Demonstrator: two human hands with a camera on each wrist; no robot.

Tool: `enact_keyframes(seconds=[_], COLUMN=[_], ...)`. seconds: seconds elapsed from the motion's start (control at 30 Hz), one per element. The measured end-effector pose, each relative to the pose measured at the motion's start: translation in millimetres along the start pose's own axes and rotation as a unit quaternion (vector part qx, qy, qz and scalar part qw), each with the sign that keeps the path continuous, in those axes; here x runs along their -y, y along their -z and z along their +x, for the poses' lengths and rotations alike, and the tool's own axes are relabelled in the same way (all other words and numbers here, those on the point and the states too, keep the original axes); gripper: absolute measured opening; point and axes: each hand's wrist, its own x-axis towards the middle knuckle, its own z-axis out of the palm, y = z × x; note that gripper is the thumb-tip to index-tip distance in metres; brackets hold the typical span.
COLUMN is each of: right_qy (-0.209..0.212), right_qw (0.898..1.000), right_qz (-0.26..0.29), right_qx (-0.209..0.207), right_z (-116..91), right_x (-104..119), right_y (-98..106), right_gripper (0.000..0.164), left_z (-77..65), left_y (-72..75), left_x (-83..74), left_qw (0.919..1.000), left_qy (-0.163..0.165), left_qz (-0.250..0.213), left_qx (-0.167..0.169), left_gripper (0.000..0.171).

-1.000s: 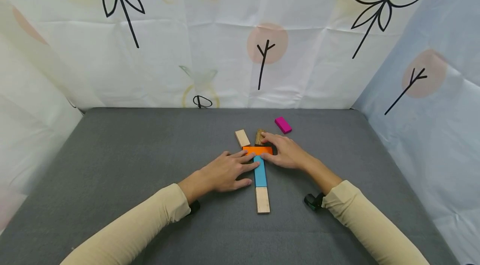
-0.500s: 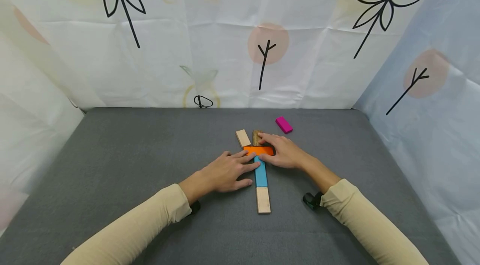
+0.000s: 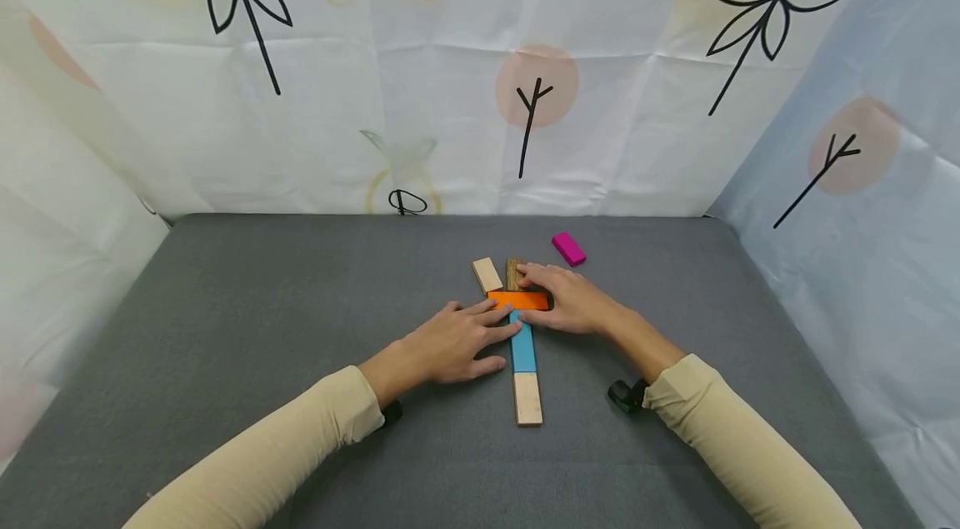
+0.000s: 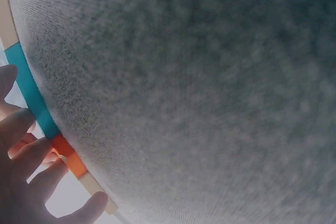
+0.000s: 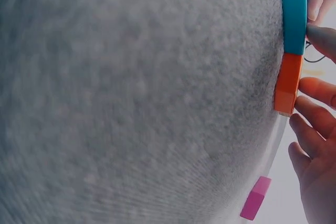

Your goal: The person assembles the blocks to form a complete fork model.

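On the grey surface, a flat figure is laid from wooden blocks. An orange block (image 3: 531, 299) lies crosswise at the head of a blue block (image 3: 524, 352), with a pale wooden block (image 3: 528, 400) in line below. My left hand (image 3: 459, 343) rests with spread fingers on the orange and blue blocks' left parts. At the right, my right hand (image 3: 572, 301) touches the brown wood-grain block (image 3: 512, 275) with its index fingertip, its thumb by the orange and blue blocks' meeting point. Another pale block (image 3: 487, 275) slants up from the orange block's left end.
A magenta block (image 3: 569, 248) lies apart, behind the right hand near the far edge of the grey table (image 3: 300, 279). Printed white cloth (image 3: 450, 96) hangs behind and at both sides.
The brown block has been nudged left and straightened by my right index finger, then stays put. My left hand keeps its place on the blocks.
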Motion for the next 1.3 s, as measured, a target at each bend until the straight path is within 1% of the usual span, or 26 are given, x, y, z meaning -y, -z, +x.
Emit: enact_keyframes(seconds=[0.13, 0.3, 0.53, 0.67, 0.9, 1.1, 1.3], right_qy=[0.009, 0.015, 0.029, 0.034, 0.032, 0.037, 0.026], right_qw=[1.000, 1.000, 0.999, 0.999, 0.999, 0.999, 0.999], right_qz=[0.000, 0.003, -0.006, -0.003, -0.002, -0.012, -0.029], right_qx=[0.000, 0.002, 0.021, 0.019, 0.018, 0.018, 0.025], right_z=[0.4, 1.4, 1.4, 0.6, 0.2, -1.3, -3.8], right_x=[-2.0, -3.8, -4.0, -3.8, -2.7, 1.2, 4.2], right_y=[1.2, 2.1, 2.7, 3.0, 4.4, 4.8, 4.5], right_gripper=[0.050, 0.051, 0.054, 0.053, 0.053, 0.052, 0.055], left_z=[0.3, 0.3, -0.3, -0.1, 0.1, -0.3, -0.2], left_y=[-0.2, -0.9, -0.2, 0.3, 0.6, 1.4, 0.7], left_x=[0.0, 0.2, 0.1, -0.6, -1.4, -2.2, -2.1], left_qw=[1.0000, 1.0000, 1.0000, 1.0000, 1.0000, 1.0000, 1.0000], left_qy=[0.000, 0.001, 0.005, 0.004, 0.003, 0.004, 0.005], left_qz=[0.002, 0.002, 0.003, 0.003, 0.004, 0.004, 0.004], left_qx=[0.001, 0.001, 0.004, 0.002, -0.002, 0.002, 0.003], left_gripper=[0.059, 0.059, 0.059, 0.059, 0.058, 0.059, 0.059])
